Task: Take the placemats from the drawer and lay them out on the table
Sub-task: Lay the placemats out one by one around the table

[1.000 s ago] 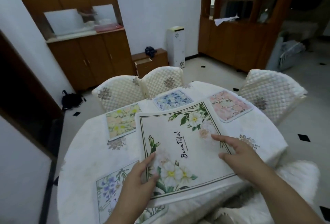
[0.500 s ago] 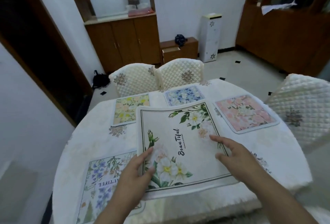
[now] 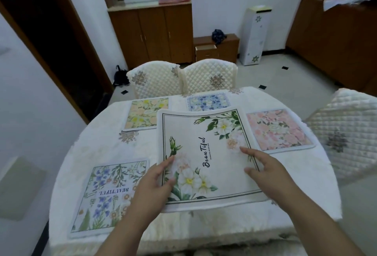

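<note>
A large white placemat (image 3: 206, 153) printed with white flowers and "Beautiful" lies in the middle of the round table (image 3: 98, 149). Its far edge curls up over the blue placemat (image 3: 208, 102). My left hand (image 3: 153, 186) rests on its near left edge, index finger and thumb on top. On its right edge sits my right hand (image 3: 265, 172), with index finger and thumb stretched onto the mat. Around it lie a yellow placemat (image 3: 144, 113), a pink placemat (image 3: 277, 129) and a blue-flowered "Beautiful" placemat (image 3: 108, 196) at the near left.
Two quilted chairs (image 3: 181, 80) stand at the table's far side and another chair (image 3: 346, 133) at the right. A wooden cabinet (image 3: 151, 33) and a low drawer unit (image 3: 216, 47) with an open drawer stand against the back wall.
The white placemat has slid away from the table's near edge, further onto the table. Both hands have stayed on it. My view has turned to the left.
</note>
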A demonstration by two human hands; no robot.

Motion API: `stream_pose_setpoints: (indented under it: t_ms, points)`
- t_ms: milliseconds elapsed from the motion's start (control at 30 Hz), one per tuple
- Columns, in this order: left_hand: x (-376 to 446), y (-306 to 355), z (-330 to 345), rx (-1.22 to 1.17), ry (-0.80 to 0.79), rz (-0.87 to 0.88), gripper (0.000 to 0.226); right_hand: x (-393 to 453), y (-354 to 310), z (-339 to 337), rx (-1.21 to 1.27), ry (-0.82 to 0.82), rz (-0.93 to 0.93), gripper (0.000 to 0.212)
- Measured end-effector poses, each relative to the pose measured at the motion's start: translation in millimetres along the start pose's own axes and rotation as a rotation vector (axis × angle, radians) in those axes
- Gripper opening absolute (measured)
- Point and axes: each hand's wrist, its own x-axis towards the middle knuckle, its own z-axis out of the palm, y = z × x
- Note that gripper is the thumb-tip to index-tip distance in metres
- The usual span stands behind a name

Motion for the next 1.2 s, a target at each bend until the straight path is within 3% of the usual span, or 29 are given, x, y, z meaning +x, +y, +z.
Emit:
stream_pose_setpoints:
  t_ms: [333,467,633,767,933,1200]
  points:
    - [25,-22,51,-0.031,-0.115,-0.023,0.052,7,45,-27,-0.067,0.074,0.076,0.049]
    - [42,-41,80,0.025,-0.087,-0.060,0.053,34,78,-28,-0.120,0.005,0.112,0.050]
    - [55,-55,121,0.034,-0.016,-0.202,0.061,66,119,-30,-0.147,-0.125,0.195,0.077]
    - [55,-70,156,-0.014,0.014,-0.338,0.077,84,155,-29,-0.200,-0.140,0.208,0.081]
    - [58,-92,180,-0.007,0.069,-0.419,0.080,89,194,-22,-0.233,-0.159,0.204,0.078]
    - [71,-127,200,0.177,0.047,-0.343,0.074,105,234,-2,-0.323,-0.160,0.173,0.072]
